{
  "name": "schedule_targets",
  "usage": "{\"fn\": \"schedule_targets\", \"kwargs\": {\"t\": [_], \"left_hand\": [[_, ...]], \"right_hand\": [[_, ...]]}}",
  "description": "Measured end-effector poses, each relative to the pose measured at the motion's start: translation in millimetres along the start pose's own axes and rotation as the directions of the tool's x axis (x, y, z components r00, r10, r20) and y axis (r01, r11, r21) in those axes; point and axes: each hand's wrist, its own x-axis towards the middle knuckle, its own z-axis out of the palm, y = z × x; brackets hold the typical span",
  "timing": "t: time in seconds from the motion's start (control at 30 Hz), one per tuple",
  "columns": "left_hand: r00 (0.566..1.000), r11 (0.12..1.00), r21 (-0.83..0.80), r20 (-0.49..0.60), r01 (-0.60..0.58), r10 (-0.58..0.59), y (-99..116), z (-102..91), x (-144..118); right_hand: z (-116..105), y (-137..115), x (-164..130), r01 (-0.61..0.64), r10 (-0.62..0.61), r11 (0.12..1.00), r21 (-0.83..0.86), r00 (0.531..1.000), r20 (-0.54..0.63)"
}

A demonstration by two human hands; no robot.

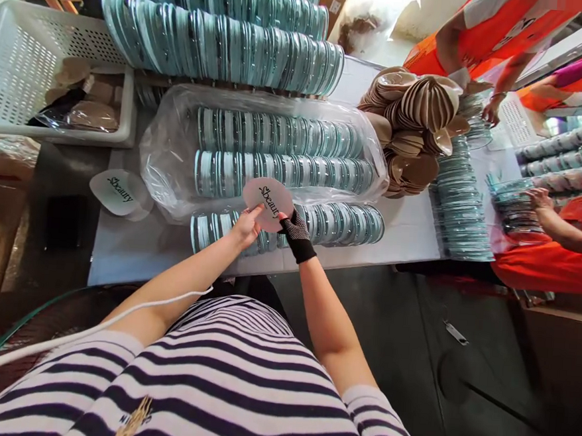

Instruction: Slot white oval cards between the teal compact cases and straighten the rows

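Note:
A thin, pale, rounded plastic sheet [268, 202] printed "beauty" is held up between both my hands. My left hand [249, 227], bare, pinches its lower left edge. On the lower right edge, my right hand [294, 230] grips it in a black fingerless glove. Just behind and below the sheet runs a row of stacked clear bluish discs [340, 223], partly hidden by my hands. Further back, two more rows of discs [287, 135] lie inside a clear plastic bag [169, 150]. To the left, similar printed sheets [118, 191] lie on the white table [133, 253].
Long stacks of discs [223, 47] stand at the back. A white basket [11, 85] holds brown pieces and wrapping. Piled brown, petal-shaped pads [412, 120] and a disc stack [464, 197] are at the right. Co-workers in orange [557, 253] work there. A white cable [130, 310] crosses my left arm.

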Motion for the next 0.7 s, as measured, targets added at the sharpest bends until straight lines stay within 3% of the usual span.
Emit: {"fn": "schedule_targets", "kwargs": {"t": [0.07, 0.1, 0.13, 0.17, 0.23, 0.27, 0.33, 0.4, 0.53, 0.6, 0.7], "left_hand": [[0.988, 0.954, 0.284, 0.14, -0.1, 0.062, 8, -10.8, -6], [0.968, 0.858, 0.466, 0.22, -0.214, 0.122, 15, -18.8, -9], [0.935, 0.689, 0.639, 0.304, -0.342, 0.182, 22, -28.2, -11], [0.895, 0.459, 0.769, 0.386, -0.445, 0.221, 31, -38.2, -13], [0.851, -0.011, 0.869, 0.486, -0.494, 0.2, 44, -57.7, -17], [0.854, -0.184, 0.863, 0.497, -0.47, 0.153, 48, -65.8, -19], [0.871, -0.387, 0.818, 0.486, -0.424, 0.074, 49, -77.0, -21], [0.867, -0.474, 0.773, 0.497, -0.421, 0.042, 45, -81.6, -22], [0.852, -0.514, 0.741, 0.522, -0.432, 0.037, 40, -80.7, -19], [0.851, -0.513, 0.742, 0.523, -0.431, 0.042, 41, -79.8, -19], [0.855, -0.503, 0.755, 0.515, -0.421, 0.056, 42, -79.4, -19]], "right_hand": [[5, -4, -14, 0.096, -0.119, 0.984, -0.149, 0.982, -0.15], [6, -3, -28, 0.116, -0.179, 0.953, -0.278, 0.961, -0.21], [6, 0, -45, 0.125, -0.238, 0.898, -0.421, 0.944, -0.227], [6, 6, -65, 0.135, -0.287, 0.822, -0.554, 0.938, -0.196], [5, 19, -106, 0.172, -0.297, 0.659, -0.732, 0.954, -0.043], [6, 26, -124, 0.187, -0.257, 0.602, -0.776, 0.966, 0.034], [15, 36, -145, 0.165, -0.121, 0.542, -0.824, 0.986, 0.118], [30, 40, -144, 0.12, 0.003, 0.511, -0.851, 0.99, 0.141], [60, 33, -99, 0.061, 0.126, 0.494, -0.867, 0.982, 0.142], [65, 28, -82, 0.002, 0.165, 0.486, -0.874, 0.982, 0.094], [62, 24, -79, -0.034, 0.178, 0.481, -0.876, 0.982, 0.059]]}}
